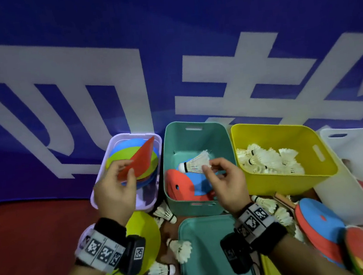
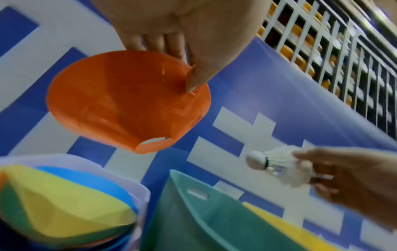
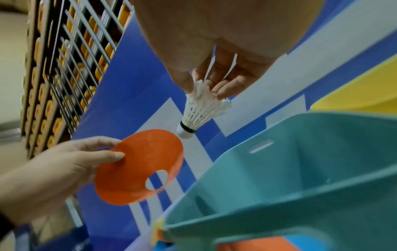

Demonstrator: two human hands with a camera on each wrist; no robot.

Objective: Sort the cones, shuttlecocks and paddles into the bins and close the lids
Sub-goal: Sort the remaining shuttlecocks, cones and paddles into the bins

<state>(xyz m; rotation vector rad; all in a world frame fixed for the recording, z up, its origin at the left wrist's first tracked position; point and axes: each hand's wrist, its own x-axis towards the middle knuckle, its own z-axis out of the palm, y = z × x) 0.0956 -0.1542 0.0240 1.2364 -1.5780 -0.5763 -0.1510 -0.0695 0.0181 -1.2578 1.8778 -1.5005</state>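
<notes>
My left hand (image 1: 114, 187) pinches an orange disc cone (image 1: 139, 158) by its rim, tilted above the lilac bin (image 1: 123, 138) that holds a stack of coloured cones (image 1: 125, 155). In the left wrist view the thumb (image 2: 197, 76) presses on the orange cone (image 2: 126, 100). My right hand (image 1: 223, 177) pinches a white shuttlecock (image 1: 195, 163) by its feathers over the teal bin (image 1: 195, 134), where red-and-blue paddles (image 1: 187, 185) lie. The right wrist view shows the shuttlecock (image 3: 199, 112) hanging cork down. The yellow bin (image 1: 285, 128) holds several shuttlecocks (image 1: 268, 158).
A teal lid (image 1: 208, 255) lies in front of the teal bin. Loose shuttlecocks (image 1: 181, 249), a yellow-green cone (image 1: 145, 234) and more paddles (image 1: 324, 223) lie on the red floor near me. A white lid (image 1: 354, 166) leans at the right. A blue banner (image 1: 168, 50) backs the bins.
</notes>
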